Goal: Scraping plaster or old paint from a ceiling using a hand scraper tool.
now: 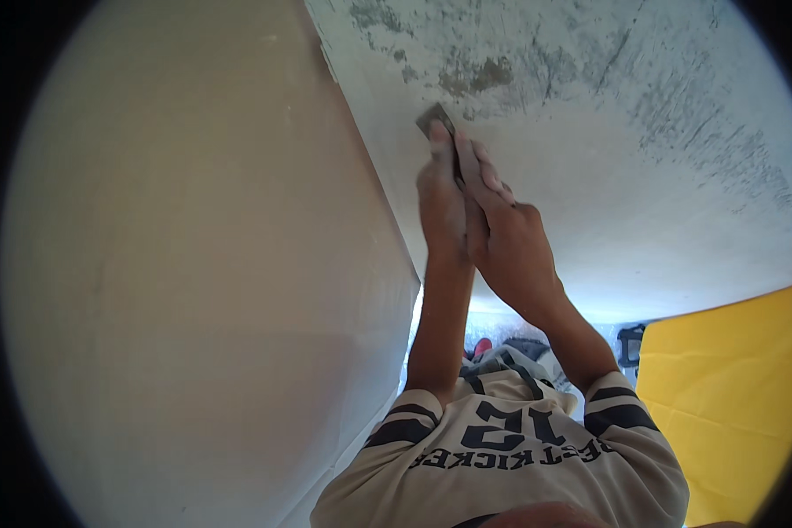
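Both of my hands are raised together against the pale, patchy wall (581,176). A flat, square-ended grey scraper (433,114) sticks out past my fingertips, its end at the wall surface. My left hand (443,198) is closed on it, with a finger lying along its flat side. My right hand (508,229) presses against the scraper's other side, its fingers long and held together. Pale dust coats the fingers. The rest of the scraper is hidden between my palms.
A smooth beige wall surface (211,246) meets the patchy one in a corner just left of my hands. Dark rough patches (475,77) mark the wall beyond them. A yellow sheet (726,387) hangs at lower right. A dark object (630,345) stands beside it.
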A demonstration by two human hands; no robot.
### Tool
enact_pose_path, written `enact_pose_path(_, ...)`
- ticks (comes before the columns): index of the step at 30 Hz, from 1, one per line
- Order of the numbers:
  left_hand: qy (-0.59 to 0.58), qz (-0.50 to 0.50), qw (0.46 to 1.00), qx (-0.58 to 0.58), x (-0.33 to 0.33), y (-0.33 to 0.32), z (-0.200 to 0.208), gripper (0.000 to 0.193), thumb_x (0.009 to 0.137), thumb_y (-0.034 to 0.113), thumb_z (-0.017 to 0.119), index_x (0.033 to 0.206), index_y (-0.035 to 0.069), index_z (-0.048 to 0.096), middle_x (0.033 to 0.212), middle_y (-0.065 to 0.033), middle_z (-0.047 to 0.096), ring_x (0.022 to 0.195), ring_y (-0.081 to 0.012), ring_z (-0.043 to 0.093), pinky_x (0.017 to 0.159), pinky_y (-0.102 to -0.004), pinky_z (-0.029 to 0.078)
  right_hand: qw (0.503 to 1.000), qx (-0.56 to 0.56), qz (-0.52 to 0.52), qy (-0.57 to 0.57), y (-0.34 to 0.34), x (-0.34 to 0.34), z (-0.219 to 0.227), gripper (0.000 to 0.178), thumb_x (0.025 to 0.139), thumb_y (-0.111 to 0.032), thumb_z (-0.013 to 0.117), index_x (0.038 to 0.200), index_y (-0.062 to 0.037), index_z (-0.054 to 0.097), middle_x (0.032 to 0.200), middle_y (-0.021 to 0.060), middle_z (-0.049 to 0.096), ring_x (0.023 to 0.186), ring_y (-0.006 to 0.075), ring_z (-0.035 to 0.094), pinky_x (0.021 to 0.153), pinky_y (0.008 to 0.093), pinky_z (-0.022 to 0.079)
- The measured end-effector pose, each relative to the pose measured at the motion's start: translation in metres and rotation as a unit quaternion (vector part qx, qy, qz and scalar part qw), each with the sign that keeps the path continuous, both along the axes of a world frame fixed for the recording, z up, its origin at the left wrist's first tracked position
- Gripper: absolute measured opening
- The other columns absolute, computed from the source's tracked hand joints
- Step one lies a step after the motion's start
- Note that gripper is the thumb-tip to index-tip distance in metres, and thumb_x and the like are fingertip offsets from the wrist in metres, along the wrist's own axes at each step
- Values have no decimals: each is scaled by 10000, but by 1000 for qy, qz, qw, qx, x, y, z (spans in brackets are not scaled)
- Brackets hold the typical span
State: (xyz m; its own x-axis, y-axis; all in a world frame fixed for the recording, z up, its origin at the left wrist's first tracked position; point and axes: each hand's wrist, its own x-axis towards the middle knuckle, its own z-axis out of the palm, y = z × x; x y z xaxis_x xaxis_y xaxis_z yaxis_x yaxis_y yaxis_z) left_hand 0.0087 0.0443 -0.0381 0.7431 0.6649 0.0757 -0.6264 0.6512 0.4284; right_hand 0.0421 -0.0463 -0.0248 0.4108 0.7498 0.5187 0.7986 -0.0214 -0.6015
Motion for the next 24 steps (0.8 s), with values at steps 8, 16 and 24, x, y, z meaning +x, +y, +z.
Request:
enact_pose_path(8, 32, 40, 998, 39, -2, 0, 18, 499, 1037, 514, 348, 870, 102, 576, 567, -43, 562, 493, -185, 581, 535, -337, 552, 997, -57, 28, 33, -1, 2, 20, 528, 921, -5, 467, 1443, -80, 437, 1419, 212, 470, 977, 460, 613, 818, 434, 549)
enact_pose_path(16, 52, 79, 994, 63, -1, -5, 23, 454, 1043, 486, 355, 892, 113, 564, 652, -28, 566, 517, -159, 571, 535, -353, 542, 999, 13, 31, 29, -4, 1, 25, 491, 906, -15, 502, 1394, -62, 473, 1157, 239, 572, 831, 457, 616, 725, 442, 543)
enact_pose_path(24, 66, 40, 996, 54, -7, -12, 19, 416, 1042, 473, 376, 932, 112, 552, 721, -20, 581, 560, -141, 594, 549, -336, 541, 997, 18, 43, 60, -12, -1, 18, 362, 915, -70, 521, 1271, -25, 568, 792, 252, 631, 650, 436, 616, 589, 466, 511)
